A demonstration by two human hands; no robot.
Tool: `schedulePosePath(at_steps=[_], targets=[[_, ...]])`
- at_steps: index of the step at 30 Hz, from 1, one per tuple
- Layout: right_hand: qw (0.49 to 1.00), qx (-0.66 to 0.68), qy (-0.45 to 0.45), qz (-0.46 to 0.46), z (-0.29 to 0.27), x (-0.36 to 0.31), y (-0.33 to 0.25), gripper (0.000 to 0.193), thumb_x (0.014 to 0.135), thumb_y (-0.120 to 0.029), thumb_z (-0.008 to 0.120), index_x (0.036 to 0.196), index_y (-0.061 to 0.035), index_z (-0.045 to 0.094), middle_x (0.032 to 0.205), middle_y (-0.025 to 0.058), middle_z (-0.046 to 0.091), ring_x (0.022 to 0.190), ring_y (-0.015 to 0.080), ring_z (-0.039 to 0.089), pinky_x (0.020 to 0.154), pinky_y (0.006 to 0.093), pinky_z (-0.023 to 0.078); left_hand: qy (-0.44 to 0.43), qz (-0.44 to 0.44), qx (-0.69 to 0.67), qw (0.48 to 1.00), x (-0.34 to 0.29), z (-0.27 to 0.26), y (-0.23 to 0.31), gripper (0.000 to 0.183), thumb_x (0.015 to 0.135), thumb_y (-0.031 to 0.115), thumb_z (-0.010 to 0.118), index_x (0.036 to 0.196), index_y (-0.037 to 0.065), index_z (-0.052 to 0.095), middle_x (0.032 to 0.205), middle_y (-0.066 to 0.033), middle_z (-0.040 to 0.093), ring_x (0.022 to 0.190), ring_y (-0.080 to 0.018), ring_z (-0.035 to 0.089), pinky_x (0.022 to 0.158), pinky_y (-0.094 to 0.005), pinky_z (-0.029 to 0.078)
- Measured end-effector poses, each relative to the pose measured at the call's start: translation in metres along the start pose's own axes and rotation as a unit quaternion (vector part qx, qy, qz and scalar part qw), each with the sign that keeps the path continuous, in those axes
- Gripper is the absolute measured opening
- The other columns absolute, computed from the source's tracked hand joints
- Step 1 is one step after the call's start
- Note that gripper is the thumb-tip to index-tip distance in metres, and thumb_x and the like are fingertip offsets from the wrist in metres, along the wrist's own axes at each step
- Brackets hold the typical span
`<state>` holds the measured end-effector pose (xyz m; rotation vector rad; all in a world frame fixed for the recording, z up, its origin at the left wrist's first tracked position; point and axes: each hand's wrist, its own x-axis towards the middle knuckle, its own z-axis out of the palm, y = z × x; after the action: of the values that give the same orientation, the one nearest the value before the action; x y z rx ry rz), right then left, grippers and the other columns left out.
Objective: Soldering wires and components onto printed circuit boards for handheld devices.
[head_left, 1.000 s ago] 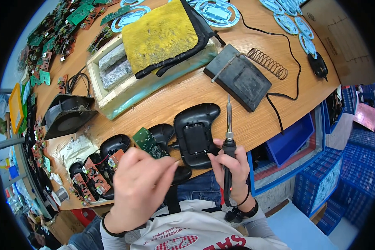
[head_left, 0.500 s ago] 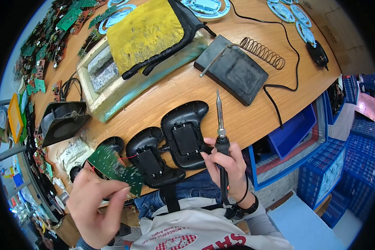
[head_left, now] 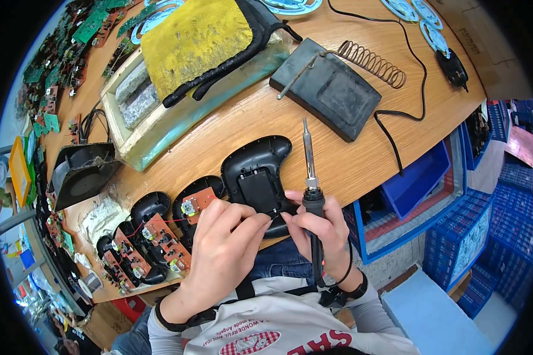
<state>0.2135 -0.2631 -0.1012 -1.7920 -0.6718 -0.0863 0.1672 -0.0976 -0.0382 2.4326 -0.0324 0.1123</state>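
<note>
Since the frame half a second earlier, the left hand (head_left: 225, 239) has swung right, away from the green-faced board it held, to the nearest shell, and one red-brown circuit board (head_left: 199, 201) now lies over the second shell.

The two hands are close but apart. The left hand's thumb and fingertips come together over the lower part of the nearest shell (head_left: 237, 171); I cannot tell whether they pinch anything. The right hand (head_left: 324, 228) is clamped round the handle of one soldering iron (head_left: 312, 198), its tip pointing up, its thumb and finger at the shell's right edge.

That nearest shell, black, lies face down on the table (head_left: 201, 145), its one battery compartment (head_left: 256, 190) showing. Left of it, the second shell (head_left: 180, 198) starts a row of black shells, overlapped too closely to count surely; at least three more red-brown boards (head_left: 167, 241) lie on these.

Farther out are one black stand (head_left: 328, 89) with one coil spring (head_left: 373, 62), one wooden box (head_left: 154, 133) under one yellow cloth (head_left: 195, 41), and at least three pale-blue rings (head_left: 434, 36) upper right.
</note>
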Motion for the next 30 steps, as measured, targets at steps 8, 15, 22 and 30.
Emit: schedulePosePath(at_steps=[8,15,22,30], targets=[[0.998,0.025,-0.055,-0.003,-0.033,-0.014,-0.001,0.028,0.074,-0.019,0.072,0.099,-0.0069,0.065,0.099,0.0152,0.06,0.078,0.0302,0.058,0.065,0.0393,0.047,0.014,-0.014,0.034,0.999,0.001,-0.004,0.0,0.018,0.068,0.002,0.072,0.085,0.004,0.065,0.084,-0.0037,0.057,0.073,-0.0215,0.049,0.066,-0.0325,0.04],[0.985,0.169,0.038,0.028,-0.054,-0.019,-0.01,0.03,0.078,-0.013,0.064,0.099,-0.0039,0.045,0.064,0.0099,0.05,0.047,0.0205,0.045,0.046,0.0351,0.034,0.003,0.02,0.058,0.998,0.001,0.001,-0.008,0.023,0.064,-0.001,0.067,0.086,0.004,0.065,0.084,-0.0041,0.055,0.074,-0.0216,0.049,0.066,-0.0327,0.04],[0.989,0.137,-0.036,-0.043,-0.059,-0.008,-0.011,0.031,0.068,-0.006,0.07,0.09,-0.0023,0.049,0.052,0.0054,0.046,0.037,0.0175,0.039,0.038,0.0293,0.028,0.002,0.042,0.036,0.998,0.001,0.004,-0.012,0.027,0.061,-0.002,0.065,0.088,0.002,0.065,0.083,-0.0051,0.056,0.079,-0.0224,0.052,0.067,-0.0337,0.041],[0.99,0.105,-0.083,-0.04,-0.063,-0.003,-0.014,0.023,0.06,-0.001,0.069,0.076,-0.0027,0.052,0.052,0.0046,0.047,0.037,0.0172,0.04,0.038,0.0292,0.027,-0.006,0.056,0.034,0.998,0.001,0.002,-0.014,0.028,0.06,-0.003,0.066,0.088,0.002,0.066,0.083,-0.0057,0.056,0.077,-0.0223,0.052,0.066,-0.0333,0.042]])
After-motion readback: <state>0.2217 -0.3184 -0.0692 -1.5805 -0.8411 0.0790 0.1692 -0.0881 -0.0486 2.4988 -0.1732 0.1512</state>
